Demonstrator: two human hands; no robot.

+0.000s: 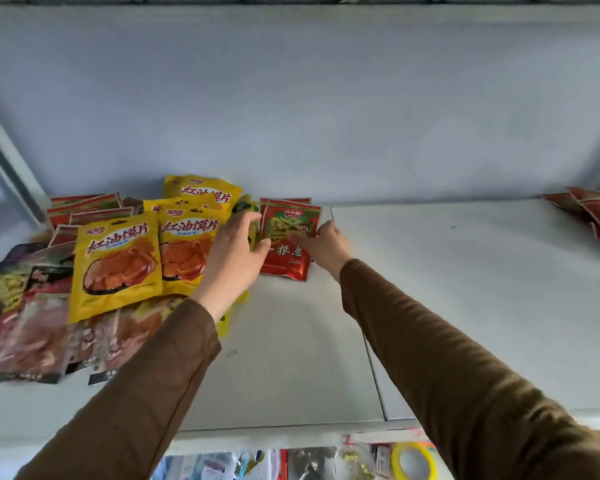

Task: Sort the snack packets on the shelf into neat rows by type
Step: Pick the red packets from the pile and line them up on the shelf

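Both hands reach forward onto the white shelf [465, 271], sleeves brown. The left hand [234, 247] lies at the centre of the view, fingers curled over the edge of a small yellow-green packet [253, 225]; the grip is partly hidden by the hand itself. The right hand [328, 245] sits just at 3 o'clock of it, thumb and fingertips pinching the right edge of the red packet [286, 258], which stands at the front of a short stack of like red packets [284, 202].

At 9 o'clock of the left hand, yellow packets [115, 265] with red lettering lie overlapped in a loose group; one more stands behind them at 11 o'clock. Further toward 9 o'clock, a row of red-and-green packets [84, 206] leans against the back wall. At 8 o'clock, dark packets with pinkish contents [32, 337] lie flat near the shelf front.

At 3 o'clock, at the far right shelf end, well apart from both hands, a small pile of red packets [593, 211] rests against the corner.

Below the shelf front, at 6 o'clock, a yellow tape roll [413, 460] is visible.
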